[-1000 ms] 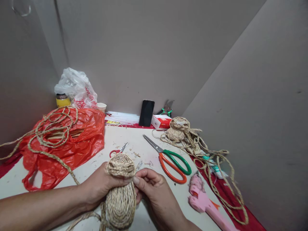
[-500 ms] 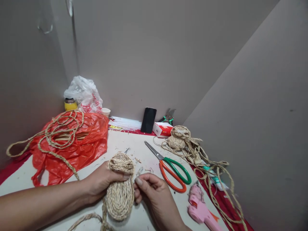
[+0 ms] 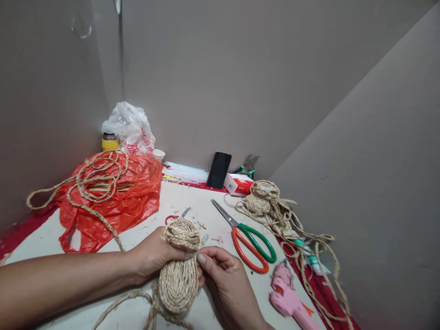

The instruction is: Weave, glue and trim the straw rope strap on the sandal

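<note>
A small straw slipper, coiled from braided rope, stands tilted over the table in front of me. My left hand grips it around the narrow middle, thumb across the front. Against its right edge, the thumb and fingers of my right hand are pinched together; what lies between them, if anything, is hidden. A length of braided straw rope trails below the slipper to the left. Just behind its top lie small red-handled scissors, partly covered.
Large scissors with orange and green handles and a pink glue gun lie to the right. Beyond them is a heap of straw rope. A red plastic bag sits left; a phone leans on the back wall.
The view has shifted, so most things appear a little to the right. My right fingertips have closed in on the slipper's edge. The small scissors show more of their red handle.
</note>
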The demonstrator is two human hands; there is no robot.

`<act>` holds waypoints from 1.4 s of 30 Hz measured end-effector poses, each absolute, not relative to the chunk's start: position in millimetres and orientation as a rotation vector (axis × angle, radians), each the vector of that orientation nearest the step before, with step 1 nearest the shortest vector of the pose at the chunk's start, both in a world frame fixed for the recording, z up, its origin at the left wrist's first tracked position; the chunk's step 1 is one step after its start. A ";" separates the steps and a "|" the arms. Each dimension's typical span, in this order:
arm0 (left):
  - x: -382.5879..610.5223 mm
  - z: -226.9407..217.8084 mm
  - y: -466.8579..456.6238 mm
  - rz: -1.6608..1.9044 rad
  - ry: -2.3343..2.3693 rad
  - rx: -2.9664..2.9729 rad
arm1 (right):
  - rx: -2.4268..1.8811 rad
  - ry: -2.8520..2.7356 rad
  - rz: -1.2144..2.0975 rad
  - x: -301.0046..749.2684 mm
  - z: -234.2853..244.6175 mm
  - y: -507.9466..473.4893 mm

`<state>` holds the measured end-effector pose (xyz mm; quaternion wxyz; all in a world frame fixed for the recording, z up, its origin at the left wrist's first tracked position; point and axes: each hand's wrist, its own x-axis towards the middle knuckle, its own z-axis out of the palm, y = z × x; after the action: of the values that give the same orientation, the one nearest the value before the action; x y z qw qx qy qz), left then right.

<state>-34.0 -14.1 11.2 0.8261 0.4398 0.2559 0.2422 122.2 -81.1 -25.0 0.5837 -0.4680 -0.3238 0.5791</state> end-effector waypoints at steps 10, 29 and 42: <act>-30.8 4.5 -11.9 0.543 0.628 0.963 | -1.133 -0.804 1.375 120.4 -14.1 -77.5; -35.2 3.2 -4.1 0.330 0.623 1.082 | -1.121 -1.845 0.121 141.0 -7.4 -84.7; -36.3 11.5 -9.4 0.219 0.554 1.248 | -1.325 -1.466 0.945 132.2 17.8 -87.5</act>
<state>-36.3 -9.4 11.5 0.7703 0.5755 0.2555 0.1011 132.2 -87.5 17.8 0.4578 -0.5376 -0.5952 0.3837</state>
